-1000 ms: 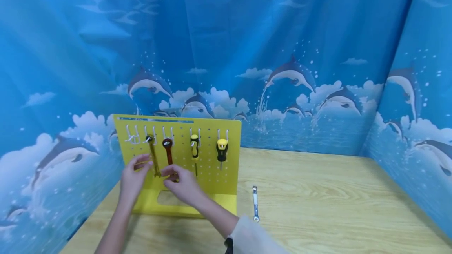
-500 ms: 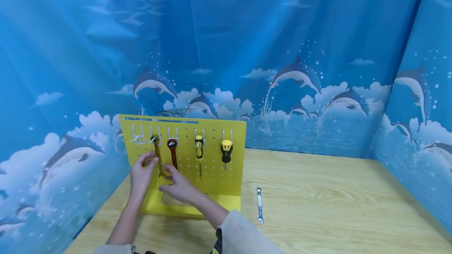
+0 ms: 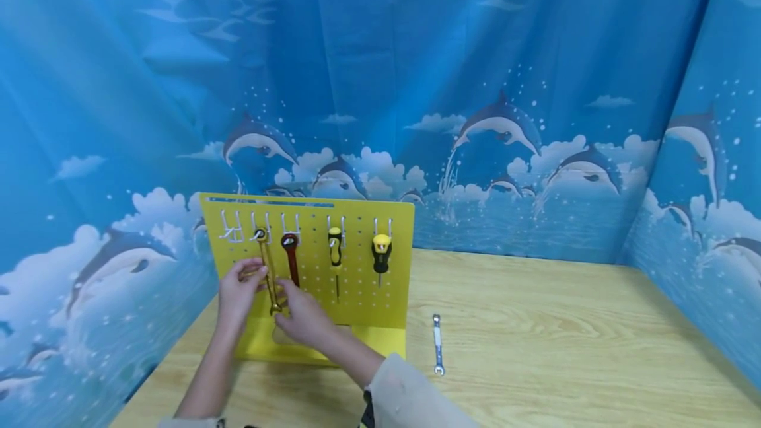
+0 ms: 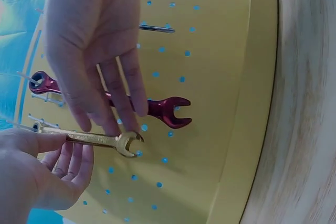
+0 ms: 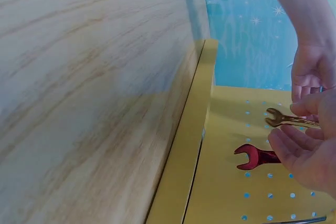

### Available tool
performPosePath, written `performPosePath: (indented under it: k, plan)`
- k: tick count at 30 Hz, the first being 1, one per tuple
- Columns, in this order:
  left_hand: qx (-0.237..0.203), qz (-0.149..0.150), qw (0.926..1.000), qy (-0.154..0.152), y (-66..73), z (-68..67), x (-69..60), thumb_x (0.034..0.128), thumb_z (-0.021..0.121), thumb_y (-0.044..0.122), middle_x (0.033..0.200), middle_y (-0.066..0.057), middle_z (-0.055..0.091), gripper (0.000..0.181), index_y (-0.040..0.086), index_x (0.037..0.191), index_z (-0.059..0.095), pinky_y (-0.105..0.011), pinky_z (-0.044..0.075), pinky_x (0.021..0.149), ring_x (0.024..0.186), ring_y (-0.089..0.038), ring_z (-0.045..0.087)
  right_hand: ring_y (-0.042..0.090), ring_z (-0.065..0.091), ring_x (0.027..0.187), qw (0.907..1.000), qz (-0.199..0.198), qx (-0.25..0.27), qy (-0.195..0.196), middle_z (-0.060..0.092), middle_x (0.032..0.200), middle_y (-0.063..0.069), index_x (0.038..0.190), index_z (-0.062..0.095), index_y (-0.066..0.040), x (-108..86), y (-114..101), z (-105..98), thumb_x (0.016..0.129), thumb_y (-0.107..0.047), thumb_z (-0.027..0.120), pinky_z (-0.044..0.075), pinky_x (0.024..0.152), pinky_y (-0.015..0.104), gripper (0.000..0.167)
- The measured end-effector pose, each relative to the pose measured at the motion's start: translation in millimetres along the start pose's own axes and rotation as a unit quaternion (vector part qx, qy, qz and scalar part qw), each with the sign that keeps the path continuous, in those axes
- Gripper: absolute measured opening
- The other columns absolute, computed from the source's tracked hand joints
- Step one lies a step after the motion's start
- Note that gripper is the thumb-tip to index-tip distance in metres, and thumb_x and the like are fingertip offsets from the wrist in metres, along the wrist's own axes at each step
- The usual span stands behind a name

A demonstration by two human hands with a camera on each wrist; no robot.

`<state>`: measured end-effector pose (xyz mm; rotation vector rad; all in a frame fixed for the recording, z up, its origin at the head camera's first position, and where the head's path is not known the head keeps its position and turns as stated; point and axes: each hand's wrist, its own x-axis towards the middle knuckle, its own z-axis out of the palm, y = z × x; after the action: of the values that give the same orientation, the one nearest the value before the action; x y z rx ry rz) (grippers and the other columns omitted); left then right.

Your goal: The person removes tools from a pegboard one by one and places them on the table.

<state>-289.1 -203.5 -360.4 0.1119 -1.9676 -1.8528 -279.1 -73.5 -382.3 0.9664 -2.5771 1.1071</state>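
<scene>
A gold combination wrench (image 3: 269,274) hangs by its ring end on a hook of the yellow pegboard (image 3: 362,316), its open end tilted out from the board. My left hand (image 3: 238,292) pinches its shaft between thumb and fingers, as the left wrist view shows. From the other side my right hand (image 3: 306,316) reaches in with fairly straight fingers, the fingertips at the wrench's open end; the thumb lies near it in the right wrist view. Just right of it hangs a red combination wrench (image 3: 291,256), its lower part hidden by my right hand in the head view.
Two yellow-and-black screwdrivers hang further right, a slim one (image 3: 335,246) and a stubby one (image 3: 382,253). The leftmost hooks (image 3: 232,230) bear no tool. A small silver wrench (image 3: 438,345) lies on the wooden table (image 3: 535,329) right of the board.
The head view has shifted slightly. The gold wrench's lower end has swung outward and down from the board. My right hand has come closer to that end; my left hand stays at the shaft.
</scene>
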Motion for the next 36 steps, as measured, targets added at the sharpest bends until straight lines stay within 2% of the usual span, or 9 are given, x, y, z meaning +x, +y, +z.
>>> performPosePath:
  k: [11, 13, 16, 18, 20, 23, 26, 30, 36]
  plan:
    - [-0.031, -0.017, 0.9987, -0.036, 9.1, -2.5, -6.5, 0.0888, 0.056, -0.001, 0.091, 0.000, 0.056, 0.032, -0.013, 0.117, 0.046, -0.022, 0.053, 0.067, 0.072, -0.004, 0.056, 0.002, 0.056, 0.066, 0.9988, -0.040, 0.020, 0.020, 0.062, 0.084, 0.005, 0.126, 0.044, 0.000, -5.8, 1, -1, 0.075, 0.010, 0.063, 0.044, 0.058, 0.007, 0.055]
    - [-0.049, -0.002, 0.9979, -0.043, 2.2, -5.4, -3.7, 0.0874, 0.059, 0.000, 0.092, -0.003, 0.056, 0.031, -0.011, 0.114, 0.049, -0.023, 0.054, 0.067, 0.073, -0.006, 0.057, 0.002, 0.056, 0.066, 0.9983, -0.045, 0.029, 0.022, 0.062, 0.084, 0.006, 0.126, 0.044, 0.001, -6.9, 0, -3, 0.076, 0.011, 0.062, 0.044, 0.058, 0.007, 0.055]
    - [-0.117, 0.033, 0.9904, -0.067, -23.0, -13.0, 8.6, 0.0834, 0.065, 0.001, 0.093, -0.006, 0.058, 0.027, -0.005, 0.108, 0.056, -0.024, 0.054, 0.063, 0.074, -0.011, 0.059, 0.002, 0.056, 0.067, 0.9982, -0.046, 0.035, 0.018, 0.062, 0.085, 0.006, 0.126, 0.044, 0.001, -8.5, -3, -5, 0.076, 0.011, 0.062, 0.044, 0.059, 0.006, 0.054]
    - [-0.118, 0.036, 0.9898, -0.072, -24.5, -14.4, 8.1, 0.0828, 0.066, 0.003, 0.094, -0.007, 0.058, 0.026, -0.003, 0.106, 0.057, -0.025, 0.055, 0.064, 0.075, -0.013, 0.060, 0.002, 0.056, 0.068, 0.9982, -0.047, 0.035, 0.015, 0.062, 0.086, 0.006, 0.126, 0.044, 0.002, -10.1, -4, -7, 0.077, 0.010, 0.063, 0.044, 0.060, 0.006, 0.054]
    - [-0.106, 0.029, 0.9913, -0.073, -18.0, -14.0, 3.1, 0.0836, 0.065, 0.003, 0.097, -0.009, 0.057, 0.028, -0.004, 0.109, 0.055, -0.026, 0.055, 0.066, 0.077, -0.013, 0.060, 0.001, 0.056, 0.068, 0.9982, -0.050, 0.030, 0.015, 0.062, 0.086, 0.006, 0.126, 0.044, 0.001, -12.0, -5, -8, 0.077, 0.010, 0.063, 0.044, 0.059, 0.006, 0.054]
    - [-0.033, -0.010, 0.9976, -0.061, 11.5, -8.7, -15.8, 0.0880, 0.059, 0.003, 0.101, -0.009, 0.054, 0.031, -0.008, 0.115, 0.048, -0.026, 0.054, 0.073, 0.079, -0.010, 0.058, 0.002, 0.056, 0.067, 0.9979, -0.057, 0.027, 0.014, 0.062, 0.085, 0.006, 0.126, 0.044, 0.002, -16.2, -6, -11, 0.076, 0.010, 0.063, 0.044, 0.059, 0.006, 0.054]
    - [-0.016, -0.031, 0.9978, -0.057, 24.3, -6.9, -25.7, 0.0897, 0.055, 0.000, 0.102, -0.008, 0.053, 0.031, -0.009, 0.118, 0.045, -0.025, 0.053, 0.074, 0.079, -0.007, 0.058, 0.001, 0.056, 0.067, 0.9976, -0.064, 0.025, 0.011, 0.062, 0.085, 0.007, 0.127, 0.044, 0.002, -20.7, -7, -14, 0.076, 0.010, 0.063, 0.044, 0.059, 0.006, 0.054]
    - [-0.017, -0.045, 0.9974, -0.054, 31.0, -6.2, -32.4, 0.0905, 0.053, -0.001, 0.104, -0.008, 0.052, 0.031, -0.008, 0.119, 0.045, -0.024, 0.052, 0.075, 0.079, -0.005, 0.057, 0.000, 0.054, 0.068, 0.9974, -0.068, 0.024, 0.002, 0.062, 0.086, 0.006, 0.128, 0.044, 0.002, -26.4, -9, -20, 0.078, 0.009, 0.062, 0.044, 0.060, 0.006, 0.055]
    - [-0.023, -0.034, 0.9975, -0.058, 36.3, -5.2, -41.1, 0.0901, 0.053, -0.001, 0.104, -0.008, 0.052, 0.031, -0.009, 0.119, 0.044, -0.024, 0.052, 0.076, 0.081, -0.006, 0.057, -0.001, 0.054, 0.068, 0.9963, -0.080, 0.033, -0.003, 0.062, 0.086, 0.005, 0.129, 0.043, 0.001, -34.7, -14, -29, 0.078, 0.009, 0.062, 0.044, 0.060, 0.006, 0.055]
